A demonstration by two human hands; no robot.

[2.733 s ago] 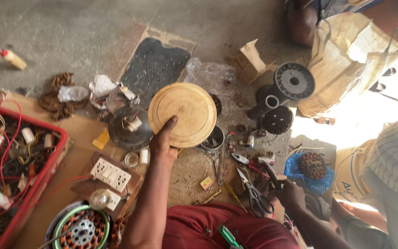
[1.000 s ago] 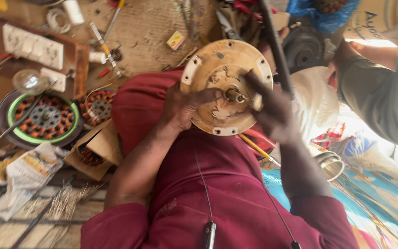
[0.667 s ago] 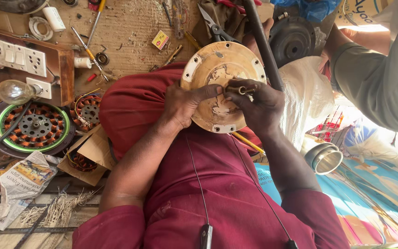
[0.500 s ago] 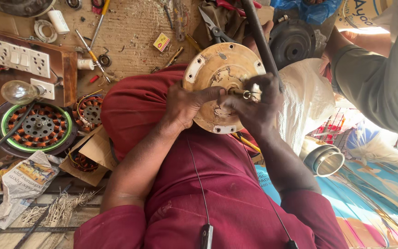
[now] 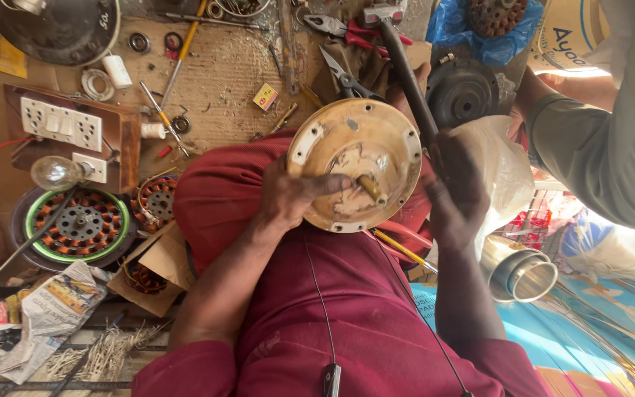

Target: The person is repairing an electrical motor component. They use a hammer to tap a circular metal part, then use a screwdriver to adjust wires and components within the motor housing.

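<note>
- Holding the round tan metal fan-motor cover (image 5: 354, 165) on your lap, inner face up, your left hand (image 5: 292, 197) is closed on its near rim, thumb reaching toward the short brass-coloured shaft (image 5: 370, 188) at the centre.
- Your right hand (image 5: 453, 191) is wrapped around the dark handle of a hammer (image 5: 406, 70), whose head points away above the cover.
- The cover sits apart from the green-ringed copper-wound stator (image 5: 75, 224) on the floor at your left, so I judge the motor is opened up and reassembly is not yet done.
- Another person's grey sleeve (image 5: 597, 147) is at the right.
</note>
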